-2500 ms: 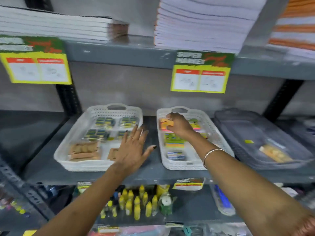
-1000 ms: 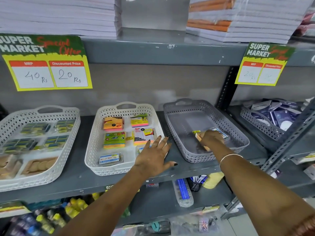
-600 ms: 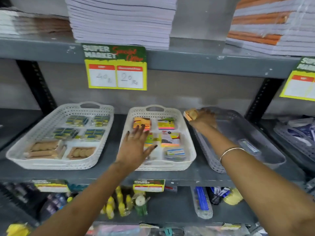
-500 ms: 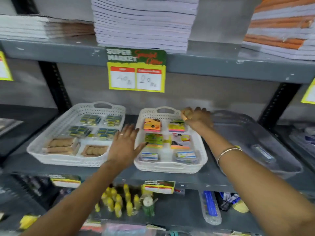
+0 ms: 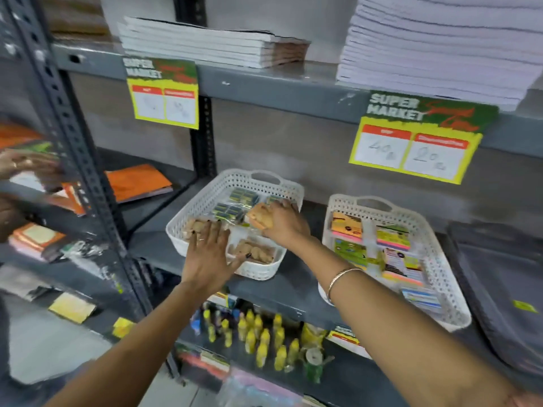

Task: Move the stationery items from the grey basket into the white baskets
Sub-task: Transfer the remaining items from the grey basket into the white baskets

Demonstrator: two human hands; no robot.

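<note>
Right hand (image 5: 283, 223) pinches a tan packet (image 5: 260, 217), maybe erasers, over the left white plastic basket (image 5: 202, 198); left hand (image 5: 207, 251) lies spread at its 6 o'clock rim.

Both hands crowd the left white basket (image 5: 205, 198); shelf (image 5: 296, 286) between baskets lies open.

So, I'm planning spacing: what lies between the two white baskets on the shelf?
Head view: only bare grey shelf between the left basket and right basket; the right forearm crosses above it.

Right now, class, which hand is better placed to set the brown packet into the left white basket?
Right hand: it already grips the brown packet above the left white basket; the left hand lies spread on its front rim.
</note>
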